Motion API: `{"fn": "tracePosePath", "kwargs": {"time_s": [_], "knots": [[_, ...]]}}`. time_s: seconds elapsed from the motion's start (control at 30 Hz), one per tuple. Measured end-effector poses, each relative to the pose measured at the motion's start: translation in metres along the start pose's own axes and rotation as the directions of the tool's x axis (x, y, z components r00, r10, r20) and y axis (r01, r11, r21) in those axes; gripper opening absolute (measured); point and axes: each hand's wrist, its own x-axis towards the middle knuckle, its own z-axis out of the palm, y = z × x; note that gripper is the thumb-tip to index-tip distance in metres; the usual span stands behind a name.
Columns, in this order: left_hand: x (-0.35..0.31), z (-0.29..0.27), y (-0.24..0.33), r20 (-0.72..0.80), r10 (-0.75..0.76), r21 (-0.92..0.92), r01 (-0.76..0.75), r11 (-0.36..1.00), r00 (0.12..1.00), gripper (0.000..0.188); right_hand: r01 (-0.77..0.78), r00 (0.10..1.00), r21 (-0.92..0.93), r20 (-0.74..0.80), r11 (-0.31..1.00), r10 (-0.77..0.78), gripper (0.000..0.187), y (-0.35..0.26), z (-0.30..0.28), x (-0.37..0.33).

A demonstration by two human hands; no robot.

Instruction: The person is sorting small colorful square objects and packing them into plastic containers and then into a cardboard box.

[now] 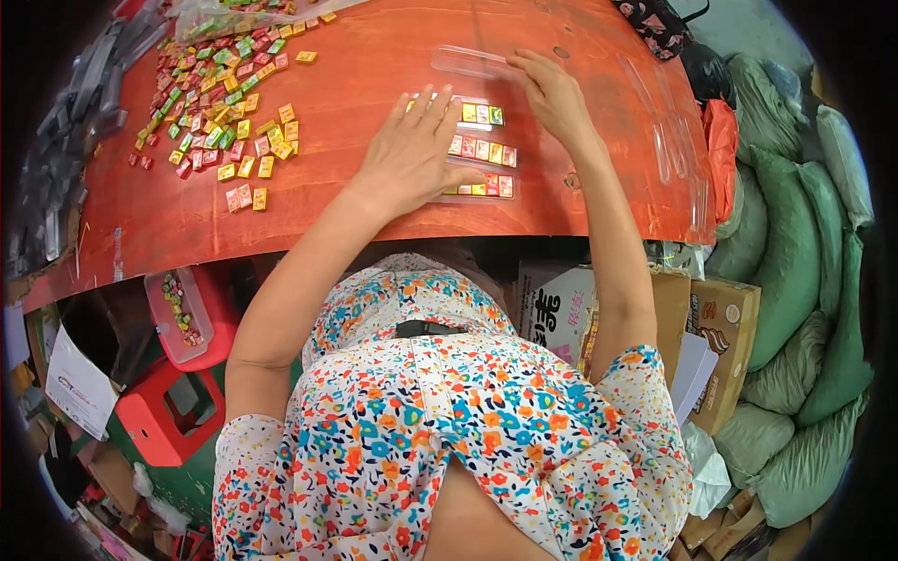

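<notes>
My left hand [407,157] lies palm down with its fingers stretched out, over the left ends of three short rows of small coloured boxes. The far row [482,114], the middle row [486,150] and the near row [491,185] sit in narrow clear plastic trays, their left parts hidden by that hand. Beyond them is a long clear plastic tray [468,63] with no boxes in it. My right hand [554,98] has its bent fingers closed at this tray's right end.
A loose heap of small red, yellow and green boxes [220,112] covers the red table's [355,56] left side. More clear trays lie at the right [659,122] and the far left [70,122]. Green sacks [781,252], cartons [725,346] and a red stool [173,416] stand around.
</notes>
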Motion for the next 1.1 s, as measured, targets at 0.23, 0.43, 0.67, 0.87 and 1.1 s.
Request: {"fn": "tracePosePath", "kwargs": {"time_s": [0.23,0.43,0.67,0.87,1.1], "knots": [[-0.009,0.004,0.014,0.135,-0.094,0.009,0.094,0.996,0.986,0.098,0.168,0.967,-0.059,0.206,0.984,-0.152,0.025,0.002,0.023,0.009],[-0.029,0.000,0.019,-0.019,-0.089,-0.111,0.087,0.990,0.996,0.091,0.104,0.977,-0.094,0.195,0.990,-0.084,0.027,-0.036,0.006,0.011],[-0.106,-0.059,-0.035,-0.151,-0.300,0.036,0.308,0.951,0.942,0.070,0.112,0.879,0.323,0.409,0.940,-0.245,0.029,-0.143,0.052,0.033],[-0.175,-0.074,-0.073,-0.239,-0.523,0.106,0.557,0.823,0.818,0.053,0.434,0.819,0.383,0.208,0.815,-0.534,0.032,-0.213,0.100,0.048],[-0.186,-0.052,-0.072,-0.239,-0.540,0.094,0.573,0.814,0.807,0.050,0.525,0.804,0.151,0.236,0.838,-0.546,0.021,-0.253,0.134,0.072]]}}
